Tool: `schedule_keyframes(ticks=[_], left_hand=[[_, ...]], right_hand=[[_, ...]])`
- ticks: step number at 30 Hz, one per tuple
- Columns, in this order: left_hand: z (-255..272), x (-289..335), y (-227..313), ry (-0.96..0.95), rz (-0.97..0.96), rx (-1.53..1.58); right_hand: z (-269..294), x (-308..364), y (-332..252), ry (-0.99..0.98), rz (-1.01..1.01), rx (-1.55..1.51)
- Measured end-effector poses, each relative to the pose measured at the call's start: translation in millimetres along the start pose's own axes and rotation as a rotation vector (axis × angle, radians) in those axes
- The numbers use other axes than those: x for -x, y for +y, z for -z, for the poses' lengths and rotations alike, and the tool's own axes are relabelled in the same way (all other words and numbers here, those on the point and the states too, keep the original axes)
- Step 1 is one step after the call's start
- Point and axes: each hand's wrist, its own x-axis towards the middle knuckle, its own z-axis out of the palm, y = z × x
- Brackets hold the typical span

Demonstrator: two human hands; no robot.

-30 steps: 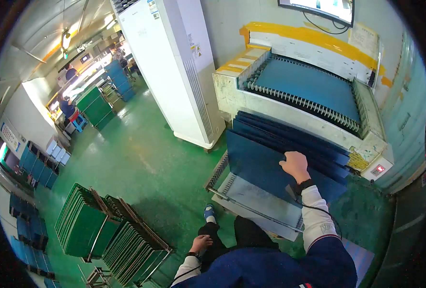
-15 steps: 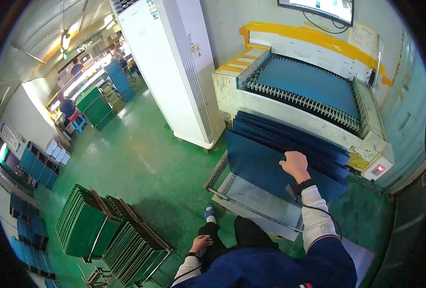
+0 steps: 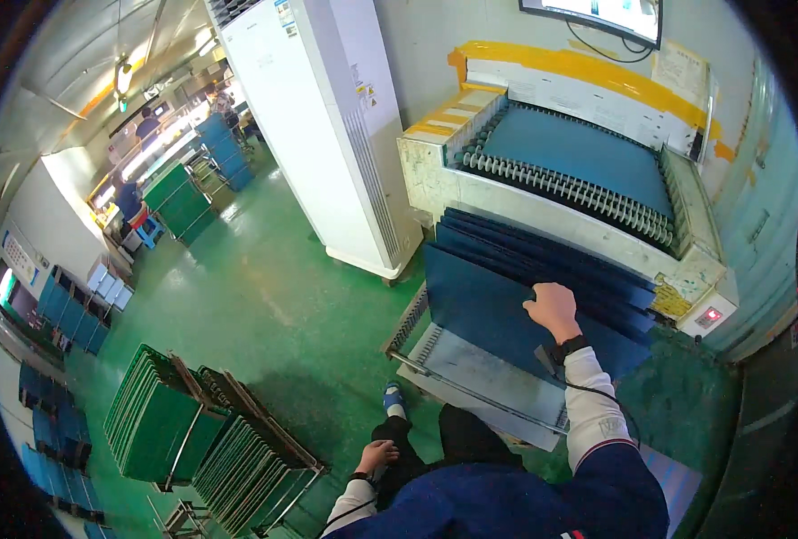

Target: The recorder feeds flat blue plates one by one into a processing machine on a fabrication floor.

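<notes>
from afar, i have the right hand (image 3: 552,310) closed on the top edge of the front dark blue panel (image 3: 475,292), slanting in the rack (image 3: 406,323); the left hand (image 3: 378,455) lies loose-fingered on the thigh (image 3: 406,460). an edge-only grip, i judge, would best spare its faces.

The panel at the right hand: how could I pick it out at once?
Below the pale roller machine stands a rack of dark blue panels. Yours is the front panel, alone in having the right hand on its top edge.
</notes>
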Motion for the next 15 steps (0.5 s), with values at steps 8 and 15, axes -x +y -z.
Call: schedule_keyframes(ticks=[8,15], left_hand=[[2.8,-3.3,-4.4,-0.006,0.001,0.013],[2.9,-3.1,-5.5,0.008,-0.010,0.021]], right_hand=[[2.2,0.8,-1.4,-0.004,-0.012,0.009],[1.5,1.2,0.2,-0.009,-0.007,0.000]])
